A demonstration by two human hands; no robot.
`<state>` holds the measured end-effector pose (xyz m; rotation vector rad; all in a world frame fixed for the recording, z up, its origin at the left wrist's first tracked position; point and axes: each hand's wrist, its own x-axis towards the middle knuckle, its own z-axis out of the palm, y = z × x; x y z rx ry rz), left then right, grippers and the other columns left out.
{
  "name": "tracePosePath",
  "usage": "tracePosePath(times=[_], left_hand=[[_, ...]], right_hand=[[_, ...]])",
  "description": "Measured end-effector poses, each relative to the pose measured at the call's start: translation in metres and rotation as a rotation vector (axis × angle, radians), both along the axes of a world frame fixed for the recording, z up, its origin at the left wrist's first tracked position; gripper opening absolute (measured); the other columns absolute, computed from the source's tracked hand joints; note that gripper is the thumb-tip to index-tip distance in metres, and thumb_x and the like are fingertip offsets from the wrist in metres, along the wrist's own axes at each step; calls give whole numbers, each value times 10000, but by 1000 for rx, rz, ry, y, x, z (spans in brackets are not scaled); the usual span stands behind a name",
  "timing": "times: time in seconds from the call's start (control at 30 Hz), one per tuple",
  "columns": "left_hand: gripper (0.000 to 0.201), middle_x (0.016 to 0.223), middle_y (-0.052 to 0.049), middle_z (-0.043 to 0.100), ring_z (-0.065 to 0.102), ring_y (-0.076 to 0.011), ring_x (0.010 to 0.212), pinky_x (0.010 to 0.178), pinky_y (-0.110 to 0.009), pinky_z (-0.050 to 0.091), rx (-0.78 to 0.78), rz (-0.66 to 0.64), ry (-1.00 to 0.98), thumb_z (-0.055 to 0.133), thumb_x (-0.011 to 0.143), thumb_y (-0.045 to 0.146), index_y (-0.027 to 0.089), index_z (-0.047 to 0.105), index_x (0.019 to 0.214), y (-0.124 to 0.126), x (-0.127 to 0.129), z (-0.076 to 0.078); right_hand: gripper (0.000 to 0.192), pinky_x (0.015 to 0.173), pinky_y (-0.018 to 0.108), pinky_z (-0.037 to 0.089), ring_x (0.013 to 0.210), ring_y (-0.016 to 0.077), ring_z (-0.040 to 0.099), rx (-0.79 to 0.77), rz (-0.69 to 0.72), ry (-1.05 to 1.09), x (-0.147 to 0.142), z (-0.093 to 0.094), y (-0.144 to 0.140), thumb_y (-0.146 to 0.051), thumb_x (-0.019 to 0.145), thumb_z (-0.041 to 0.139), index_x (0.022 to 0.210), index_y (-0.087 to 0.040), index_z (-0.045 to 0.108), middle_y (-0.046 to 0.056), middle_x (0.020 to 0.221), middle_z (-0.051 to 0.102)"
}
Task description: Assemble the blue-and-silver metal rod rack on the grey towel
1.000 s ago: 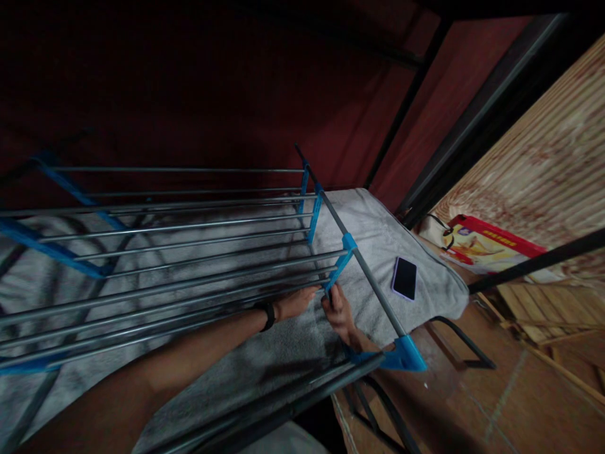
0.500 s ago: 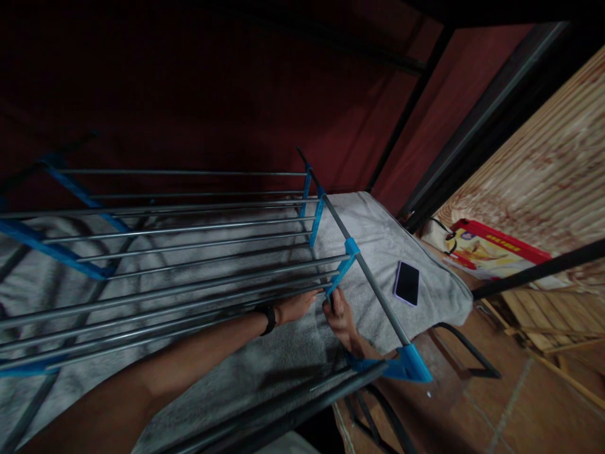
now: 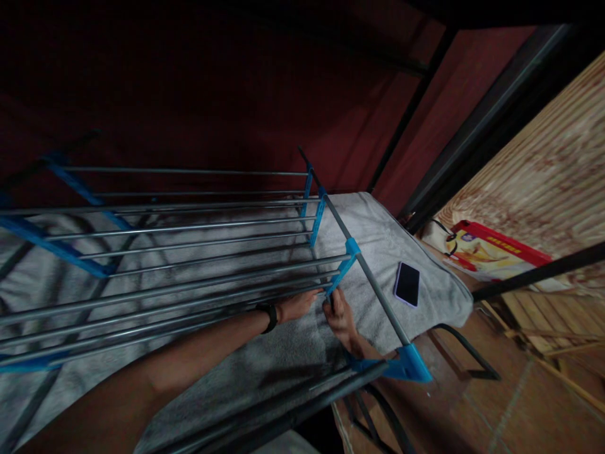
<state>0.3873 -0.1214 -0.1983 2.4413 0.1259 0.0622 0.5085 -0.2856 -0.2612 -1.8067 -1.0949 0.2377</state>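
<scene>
Left hand (image 3: 297,305) stretches forward, its grip at a rail's end; right hand (image 3: 339,316) curls shut around the blue bracket (image 3: 339,277) of the drying rack (image 3: 189,252), lying on the towel-covered bed (image 3: 416,315).

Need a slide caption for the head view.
Both hands, left hand and right hand, at a blue bracket on a metal-rod rack.
</scene>
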Motion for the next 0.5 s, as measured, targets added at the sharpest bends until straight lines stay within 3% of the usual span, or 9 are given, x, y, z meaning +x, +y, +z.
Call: tracePosePath(times=[0.17, 0.27, 0.5], left_hand=[[487, 1431, -45, 636, 455, -232, 1442, 1283, -460, 313, -5, 45, 48, 411, 1006, 239, 327, 542, 1467, 1, 2, -1], [484, 1471, -58, 608, 459, -243, 1438, 1275, -471, 328, -8, 55, 76, 417, 1006, 244, 303, 546, 1469, 1, 4, -3], [521, 1476, -84, 598, 482, -271, 1425, 1239, -515, 347, 37, 60, 42, 461, 1000, 249, 313, 467, 1517, -4, 0, 1]], right_hand=[[492, 991, 509, 573, 1121, 298, 659, 3, -6, -1, -2, 2, 1, -349, 976, 498, 1452, -229, 519, 124, 1261, 667], [500, 1035, 513, 546, 1174, 308, 636, 20, 0, -16, -3, 3, 1, -337, 976, 481, 1466, -238, 503, 130, 1317, 646], [424, 864, 423, 561, 953, 257, 643, 5, -15, -26, -2, 3, 1, -250, 893, 522, 1312, -210, 573, 75, 1126, 669]])
